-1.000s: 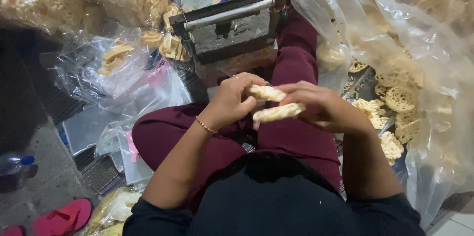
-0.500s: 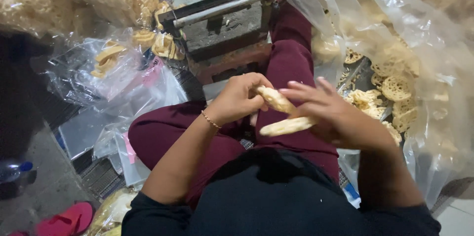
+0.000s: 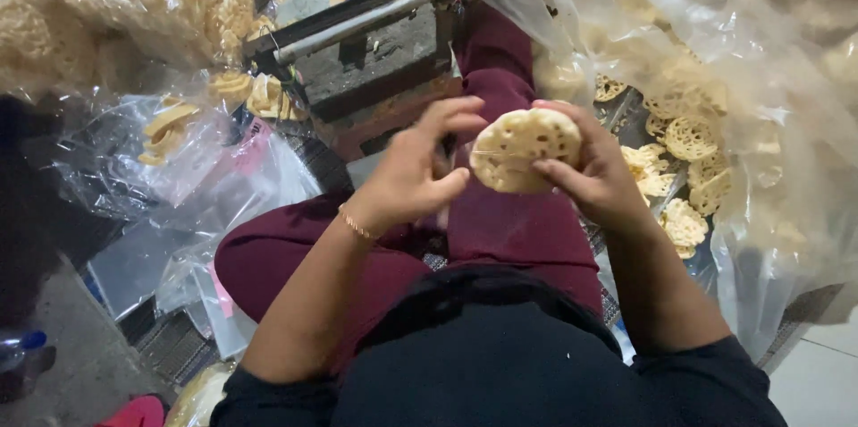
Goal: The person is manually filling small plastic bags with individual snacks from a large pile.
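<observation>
Round lacy pale cracker (image 3: 525,150), face-up, above lap

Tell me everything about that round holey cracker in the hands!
The cracker is a pale yellow disc, lacy with many small holes, and looks dry and crisp. It is turned with its flat face toward the camera, held up above the lap in dark red trousers. The right hand grips its right edge with fingers and thumb. The left hand is open beside its left edge; whether it touches is unclear.
</observation>
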